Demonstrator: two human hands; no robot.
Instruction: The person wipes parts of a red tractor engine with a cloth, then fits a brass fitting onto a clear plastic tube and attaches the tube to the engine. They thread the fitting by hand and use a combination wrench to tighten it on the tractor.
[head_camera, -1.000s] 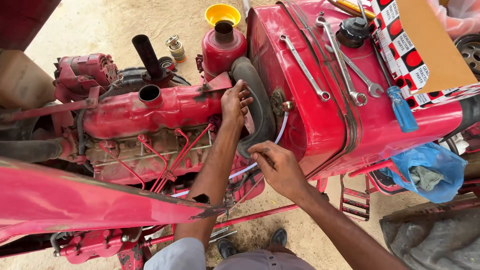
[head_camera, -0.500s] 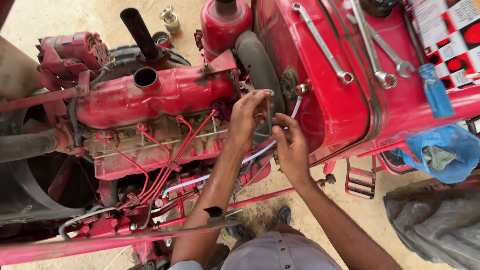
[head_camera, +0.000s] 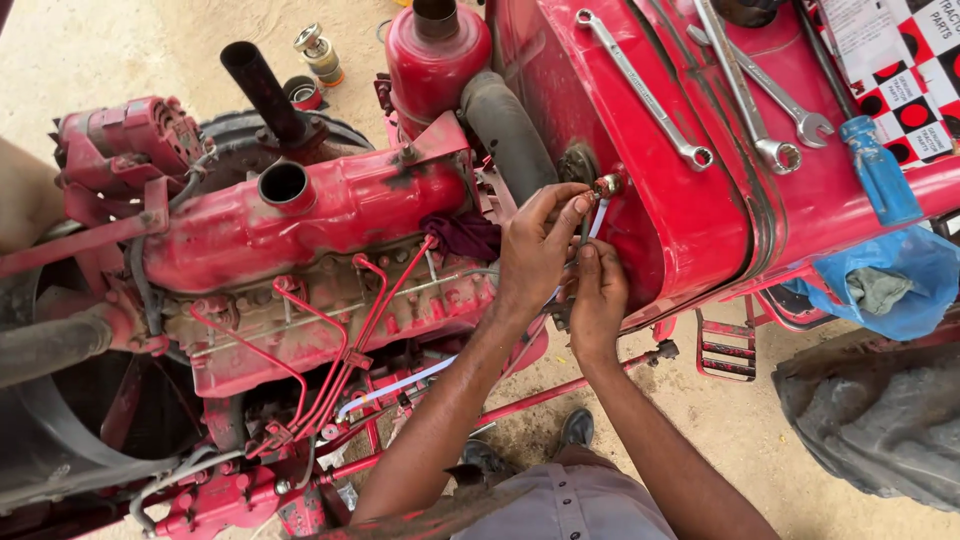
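A red tractor engine (head_camera: 310, 215) lies below me, with the red fuel tank (head_camera: 690, 215) to its right. My left hand (head_camera: 535, 255) reaches up to the tank's side, and its fingertips pinch a small metal fitting (head_camera: 606, 185) there. Just beneath, my right hand (head_camera: 598, 300) grips a thin clear tube (head_camera: 420, 375) that runs up from the lower engine to the fitting. The two hands touch each other. A dark red rag (head_camera: 462, 233) is tucked against the engine beside my left wrist.
Three long spanners (head_camera: 640, 90) lie on the tank top beside a blue bottle (head_camera: 880, 170) and a checkered box (head_camera: 905, 70). A blue bag (head_camera: 905, 275) hangs at right above a tyre (head_camera: 870, 410). A black hose (head_camera: 505, 120) and a black exhaust pipe (head_camera: 258, 85) rise behind.
My left hand left the black hose and came down to the fitting on the tank side. My right hand rose to meet it with the tube. The view has moved closer.
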